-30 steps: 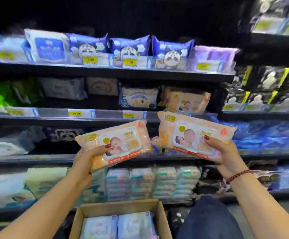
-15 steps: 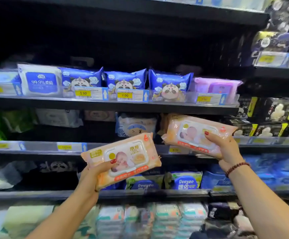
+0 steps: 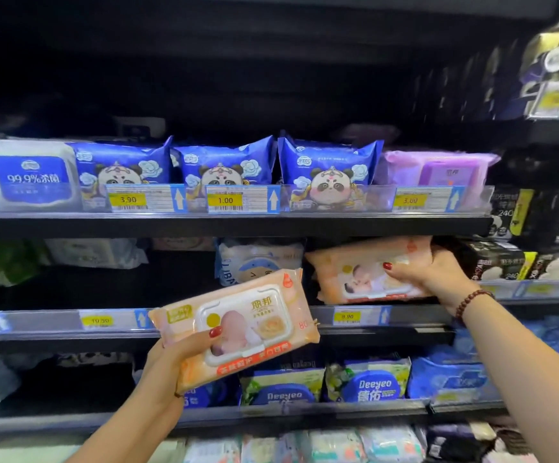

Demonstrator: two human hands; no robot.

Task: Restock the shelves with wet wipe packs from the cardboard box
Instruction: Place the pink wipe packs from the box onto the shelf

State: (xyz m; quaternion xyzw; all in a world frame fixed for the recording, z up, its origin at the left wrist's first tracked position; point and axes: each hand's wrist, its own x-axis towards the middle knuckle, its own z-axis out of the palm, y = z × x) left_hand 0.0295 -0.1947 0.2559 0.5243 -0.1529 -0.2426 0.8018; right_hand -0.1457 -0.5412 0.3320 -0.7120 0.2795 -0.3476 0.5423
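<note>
Store shelving, dark, several tiers, fills the view. Nearest, at 7 o'clock: left grip [image 3: 166, 370] holds a peach wet wipe pack [image 3: 238, 324] by its lower-left corner, thumb across the front, fingers curled behind. Pack is tilted, right end higher, white lid facing the camera, and it overlaps the middle shelf rim [image 3: 54, 329] in view. Can't tell whether it touches the rim. At 4 o'clock: right grip [image 3: 438, 279], beaded bracelet [image 3: 471, 300] on the wrist, clamps a second peach pack [image 3: 345, 272] at its right end, thumb on the front, fingers wrapped round the end. That pack sits in the middle-tier opening, just under the upper shelf [image 3: 238, 225] and just above the 9.90 tag [image 3: 347, 316]. Can't tell whether it rests on the shelf yet. From the first pack it lies at 2 o'clock, apart. Just beside it at 9 o'clock, a pale cartoon-face pack [image 3: 258, 262] stands further back. Below, at 5 o'clock, Deeyeo packs [image 3: 371, 382]. Pastel stacked packs [image 3: 338, 442] at 6 o'clock, bottom tier. Upper tier at 12 o'clock: three blue panda packs [image 3: 224, 165] in a row, a white 99.9% pack [image 3: 27, 175] at their 9 o'clock, a purple pack [image 3: 438, 168] at their 3. Black packs [image 3: 521, 259] fill the next bay at 3 o'clock.
</note>
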